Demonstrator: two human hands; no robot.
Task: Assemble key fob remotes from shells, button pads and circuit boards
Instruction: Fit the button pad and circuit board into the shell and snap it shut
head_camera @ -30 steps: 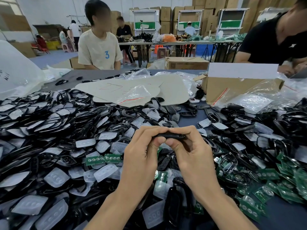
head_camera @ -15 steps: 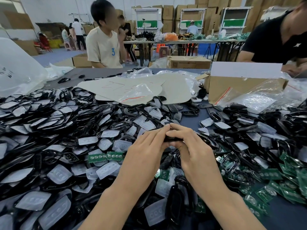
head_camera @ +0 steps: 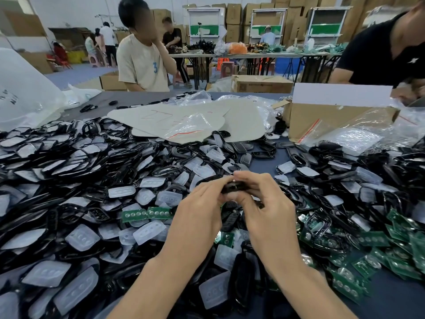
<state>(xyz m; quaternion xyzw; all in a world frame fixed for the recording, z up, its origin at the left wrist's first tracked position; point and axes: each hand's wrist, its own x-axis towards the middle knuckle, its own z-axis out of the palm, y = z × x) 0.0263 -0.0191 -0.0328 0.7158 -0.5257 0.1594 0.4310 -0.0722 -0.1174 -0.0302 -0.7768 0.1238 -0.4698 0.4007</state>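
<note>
A black key fob shell (head_camera: 235,186) is held above the table between both hands. My left hand (head_camera: 197,215) pinches its left end with curled fingers. My right hand (head_camera: 264,203) curls over its right end, fingertips on top and thumb below. Most of the fob is hidden by the fingers. Heaps of black shells (head_camera: 69,157) and translucent white button pads (head_camera: 81,237) cover the table's left and centre. Green circuit boards (head_camera: 377,240) lie piled at the right, and a strip of two green boards (head_camera: 147,214) lies left of my left hand.
An open cardboard box (head_camera: 331,118) with plastic bags stands at the back right. Grey card sheets (head_camera: 184,120) and a big clear bag (head_camera: 20,93) lie at the back. A person in a beige shirt (head_camera: 142,63) stands across the table; another in black (head_camera: 386,47) sits at the right.
The fob was held edge-on between spread fingertips a second ago. Both hands have since closed together over it, and my right fingers now fold over its top.
</note>
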